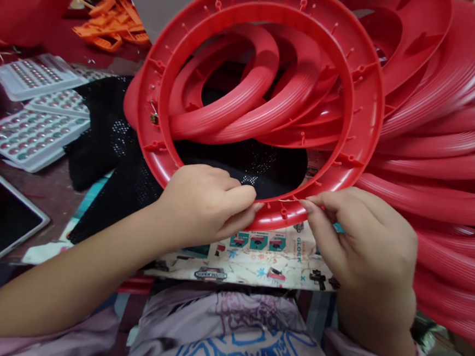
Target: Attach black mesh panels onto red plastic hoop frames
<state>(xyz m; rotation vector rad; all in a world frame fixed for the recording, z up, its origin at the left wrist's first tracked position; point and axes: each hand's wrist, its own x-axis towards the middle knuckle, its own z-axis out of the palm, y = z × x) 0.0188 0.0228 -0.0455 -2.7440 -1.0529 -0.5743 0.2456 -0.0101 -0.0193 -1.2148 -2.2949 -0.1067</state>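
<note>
Red ring center, stacked red rings far and right. Left hand clenched at ring's near edge, can't tell on what; right hand fingertips pinching thin strand.

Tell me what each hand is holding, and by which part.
The left hand holds the red ring by its near rim. The right hand apparently pinches a thin strand between thumb and forefinger; which part is unclear.
</note>
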